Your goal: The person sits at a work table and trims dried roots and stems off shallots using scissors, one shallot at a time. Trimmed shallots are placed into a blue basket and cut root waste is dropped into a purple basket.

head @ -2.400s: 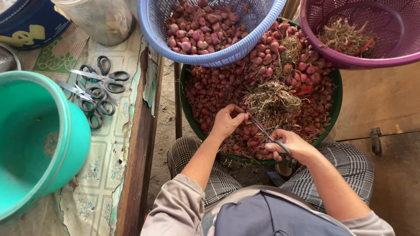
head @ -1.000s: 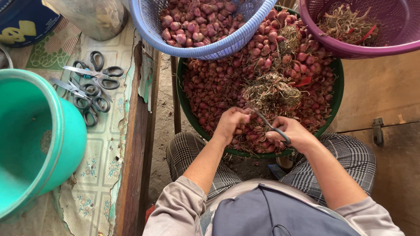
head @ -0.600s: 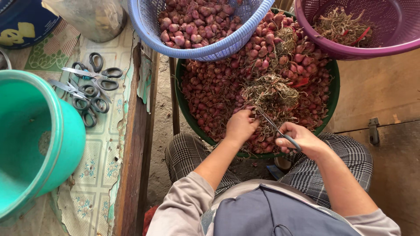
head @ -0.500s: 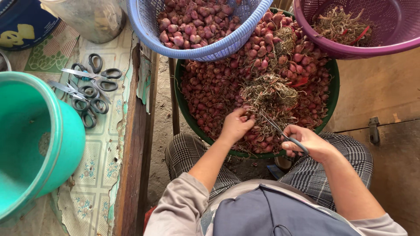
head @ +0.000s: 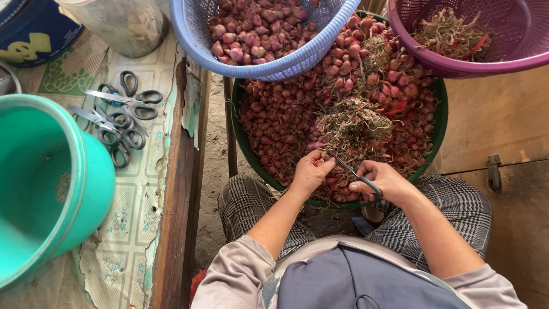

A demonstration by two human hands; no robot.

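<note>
Two hands meet over the near rim of the green basin [head: 439, 123] heaped with shallots [head: 280, 120]: the left hand [head: 311, 171] pinches one shallot, fingers curled tight, steadying it for the blades. The right hand [head: 386, 180] is closed through the handles of the scissors [head: 350, 170], tips angled toward that shallot, apparently to trim it.

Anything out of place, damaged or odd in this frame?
Mostly orderly. The table's patterned covering is torn and peeling at its edge beside the worn wooden rail. Several spare scissors lie in a loose tangle there. Left hand and right hand work over the shallots.
</note>
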